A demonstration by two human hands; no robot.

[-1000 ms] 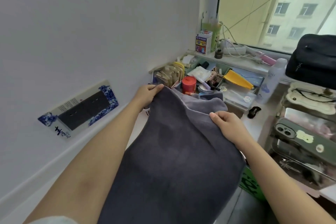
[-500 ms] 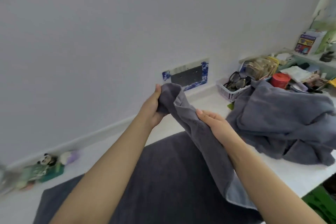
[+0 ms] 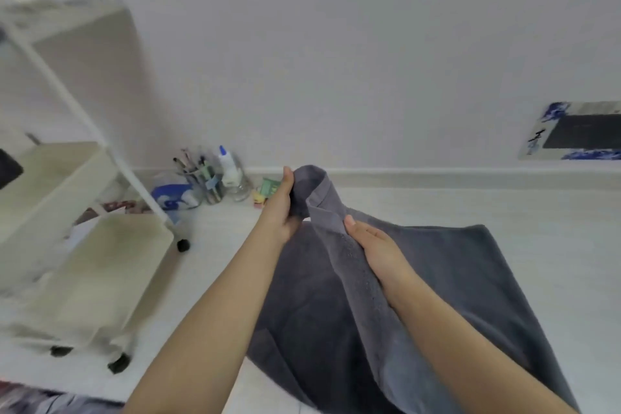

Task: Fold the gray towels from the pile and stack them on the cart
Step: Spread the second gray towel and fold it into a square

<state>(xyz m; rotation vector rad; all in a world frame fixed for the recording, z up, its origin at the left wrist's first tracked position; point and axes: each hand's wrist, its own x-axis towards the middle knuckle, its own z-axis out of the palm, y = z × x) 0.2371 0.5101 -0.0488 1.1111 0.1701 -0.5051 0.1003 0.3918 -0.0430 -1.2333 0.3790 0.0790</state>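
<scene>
The view has swung left: the white tiered rolling cart (image 3: 84, 239) is now seen at nine o'clock. The soft gray terry towel (image 3: 420, 279) is still gripped by the left hand (image 3: 280, 208) and pinched by the right hand (image 3: 373, 245); folding is barely begun.

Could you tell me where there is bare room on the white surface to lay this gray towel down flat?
Bare white surface lies right of the gray towel, between it and the wall's baseboard. A narrower strip runs between the cart and the left hand. By the wall, the jar of brushes and glue bottle crowd the corner.
</scene>
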